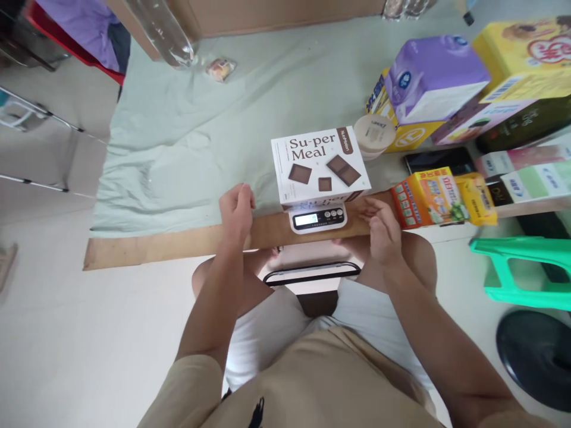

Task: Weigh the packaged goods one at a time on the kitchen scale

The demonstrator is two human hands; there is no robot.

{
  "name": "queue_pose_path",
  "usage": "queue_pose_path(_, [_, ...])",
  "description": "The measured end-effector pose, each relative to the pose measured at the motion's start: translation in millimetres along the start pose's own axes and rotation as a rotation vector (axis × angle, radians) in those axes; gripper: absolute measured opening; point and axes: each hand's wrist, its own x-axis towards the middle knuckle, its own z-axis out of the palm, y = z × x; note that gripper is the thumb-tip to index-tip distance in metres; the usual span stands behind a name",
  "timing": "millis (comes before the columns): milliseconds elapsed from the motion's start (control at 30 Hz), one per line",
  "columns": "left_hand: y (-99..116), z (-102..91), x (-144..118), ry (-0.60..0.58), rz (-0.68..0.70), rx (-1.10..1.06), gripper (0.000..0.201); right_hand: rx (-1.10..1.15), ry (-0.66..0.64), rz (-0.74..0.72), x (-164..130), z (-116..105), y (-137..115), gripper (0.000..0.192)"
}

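Observation:
A white "Su-per Meal" box [319, 165] with brown squares printed on it rests on a small digital kitchen scale [318, 219] at the table's near edge. The scale's display is lit, but its digits are too small to read. Left of the scale, my left hand [236, 211] is closed in a loose fist at the table edge, apart from the box, with nothing visible in it. My right hand [382, 229] lies by the wooden edge just right of the scale, fingers partly stretched out and holding nothing that shows.
Right of the box stand a round lidded tub [375, 135], a purple carton [435, 80], a yellow carton [524, 59], an orange box [428, 199] and a dark phone [441, 160]. A small wrapped item [220, 69] lies far left. A green stool [521, 246] stands at right.

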Motion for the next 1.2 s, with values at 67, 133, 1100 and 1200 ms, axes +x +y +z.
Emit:
queue_pose_path(67, [-15, -3.4, -14, 0.019, -0.008, -0.005, 0.051, -0.059, 0.004, -0.06, -1, -2, 2, 0.032])
queue_pose_path(133, [-26, -4.7, -28, 0.027, 0.003, -0.012, 0.051, -0.111, -0.018, -0.111, 1, -1, 2, 0.025])
queue_pose_path(1100, [-26, 6.8, -41, -0.038, 0.104, 0.254, 0.064, -0.002, -0.104, 0.058, 21, -2, -10, 0.073])
queue_pose_path(1200, [-29, 8.2, -40, -0.029, 0.113, 0.261, 0.065, -0.022, -0.083, 0.054, 21, 0, -11, 0.074])
